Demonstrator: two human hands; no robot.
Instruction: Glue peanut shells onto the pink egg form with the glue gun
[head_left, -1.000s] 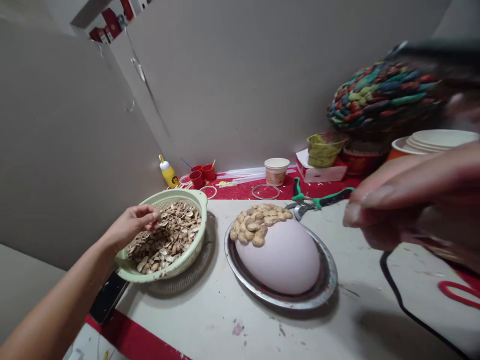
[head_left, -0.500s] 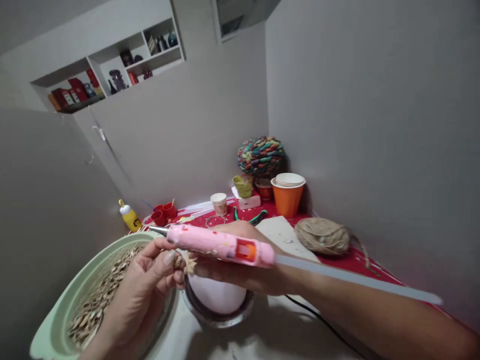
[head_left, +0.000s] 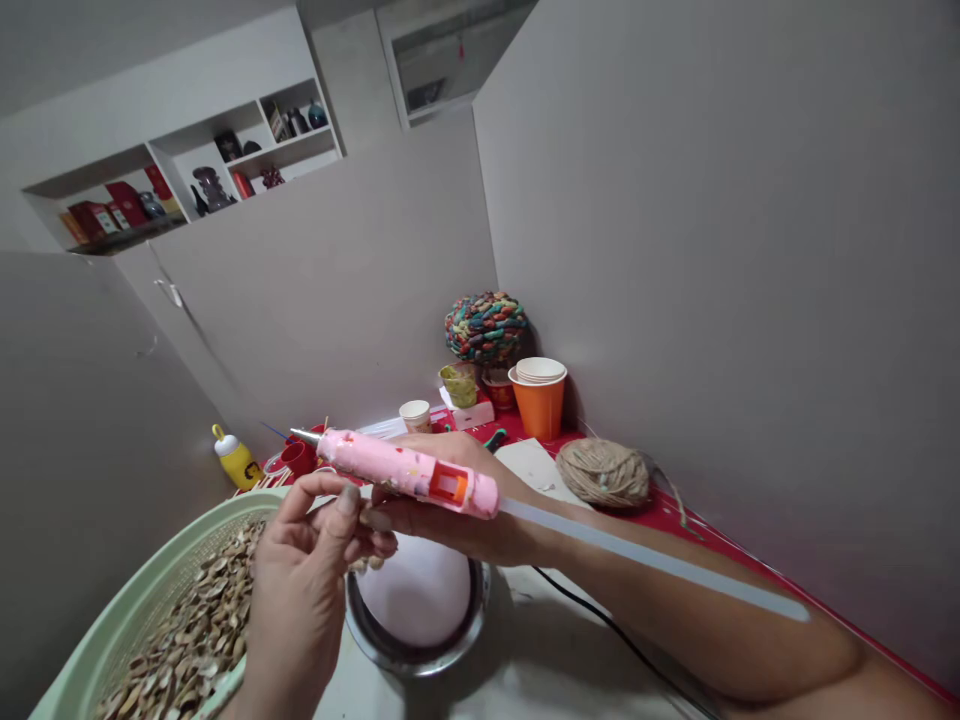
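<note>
My right hand [head_left: 457, 500] is closed around a pink hot glue gun [head_left: 405, 470], its metal nozzle pointing left and a long whitish glue stick [head_left: 652, 560] coming out of its back end. My left hand [head_left: 315, 550] is in a pinch at the right fingertips, on a small nut shell piece mostly hidden by the fingers. Some tan shell pieces [head_left: 367, 564] show just below the left fingers. Under both hands, a smooth pale rounded form [head_left: 416, 590] sits in a shiny metal bowl [head_left: 420, 668].
A green basket [head_left: 97, 640] full of split nut shells [head_left: 180, 640] stands at left. Behind are a yellow bottle [head_left: 237, 460], red cups [head_left: 298, 457], a paper cup [head_left: 415, 416], an orange bucket [head_left: 538, 408], a twine coil [head_left: 604, 473] and a multicoloured ball [head_left: 486, 327]. A black cord [head_left: 600, 615] crosses the right side.
The view has shifted, so the scene sits further left. Both hands have drawn closer together; the tan shell pieces between them, visible before, are now largely covered by fingers.
</note>
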